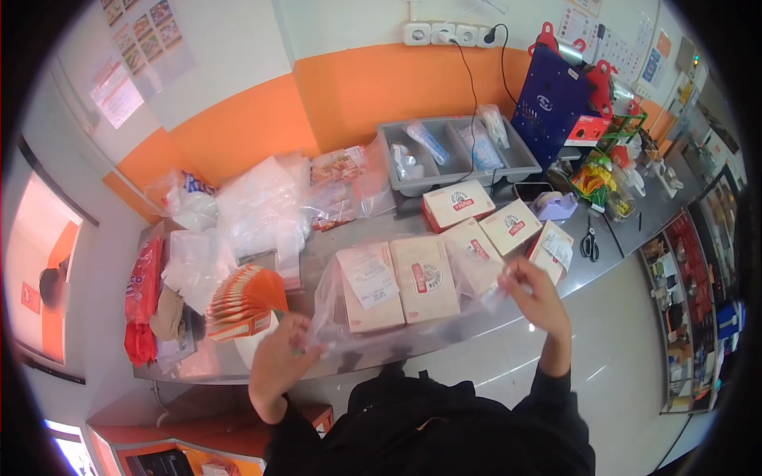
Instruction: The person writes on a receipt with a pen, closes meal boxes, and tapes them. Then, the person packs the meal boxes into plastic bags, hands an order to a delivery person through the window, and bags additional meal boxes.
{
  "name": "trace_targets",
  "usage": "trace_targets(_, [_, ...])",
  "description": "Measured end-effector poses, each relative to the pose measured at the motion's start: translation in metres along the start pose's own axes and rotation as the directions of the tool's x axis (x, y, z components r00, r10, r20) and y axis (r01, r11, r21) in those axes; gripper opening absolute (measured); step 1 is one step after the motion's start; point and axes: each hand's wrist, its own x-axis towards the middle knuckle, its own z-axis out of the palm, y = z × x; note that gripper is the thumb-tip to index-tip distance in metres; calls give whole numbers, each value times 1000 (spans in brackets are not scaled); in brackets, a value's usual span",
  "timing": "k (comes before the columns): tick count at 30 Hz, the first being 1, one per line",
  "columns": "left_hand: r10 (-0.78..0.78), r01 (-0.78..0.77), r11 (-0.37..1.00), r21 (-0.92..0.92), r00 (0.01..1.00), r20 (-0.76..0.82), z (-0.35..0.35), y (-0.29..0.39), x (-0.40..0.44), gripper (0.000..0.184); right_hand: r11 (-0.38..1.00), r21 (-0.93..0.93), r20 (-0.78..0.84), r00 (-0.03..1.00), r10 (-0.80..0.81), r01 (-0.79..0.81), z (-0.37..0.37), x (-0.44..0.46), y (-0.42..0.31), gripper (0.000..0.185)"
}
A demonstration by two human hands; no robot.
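Note:
Two cream boxes with a red and black print (426, 279) lie side by side in a clear plastic bag (397, 339) near the table's front edge. A white printed receipt (370, 275) lies on the left box. My left hand (282, 353) is closed on the bag's left edge, with the thumb and fingers pinched. On the other side, my right hand (537, 300) pinches the bag's right edge. Several similar boxes (510, 226) stand just behind and to the right, one with a receipt (555, 248) on it.
Left on the table (349, 366) are stacked plastic bags (262, 202), fanned orange cartons (248, 301) and a red package (145, 278). A grey divided tray (381, 151) stands at the back. Black scissors (590, 243), a purple tape dispenser (556, 205) and a blue machine (548, 99) are at the right.

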Motion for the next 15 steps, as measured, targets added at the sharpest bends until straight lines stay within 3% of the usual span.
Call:
trace_targets(3, [195, -191, 978, -79, 980, 44, -3, 22, 4, 38, 998, 32, -27, 998, -48, 49, 12, 13, -23, 15])
trace_targets(6, [257, -201, 963, -179, 883, 393, 12, 41, -10, 43, 993, -116, 316, 949, 2, 37, 7, -4, -26, 18])
trace_targets(7, [254, -246, 966, -85, 819, 514, 23, 29, -15, 50, 993, -120, 329, 943, 48, -9, 1, -12, -19, 21])
trace_targets(10, [150, -164, 986, -38, 750, 644, 48, 26, -33, 55, 973, -210, 453, 873, 182, -94, -20, -37, -1, 27])
trace_targets(14, [180, -159, 983, -92, 731, 658, 56, 6, -50, 53, 916, -375, 678, 631, 376, -142, -26, -70, 25, 26])
trace_targets(15, [193, -130, 980, -150, 796, 574, 44, 9, -53, 45, 957, -256, 683, 676, 279, -136, -32, -70, 29, 22])
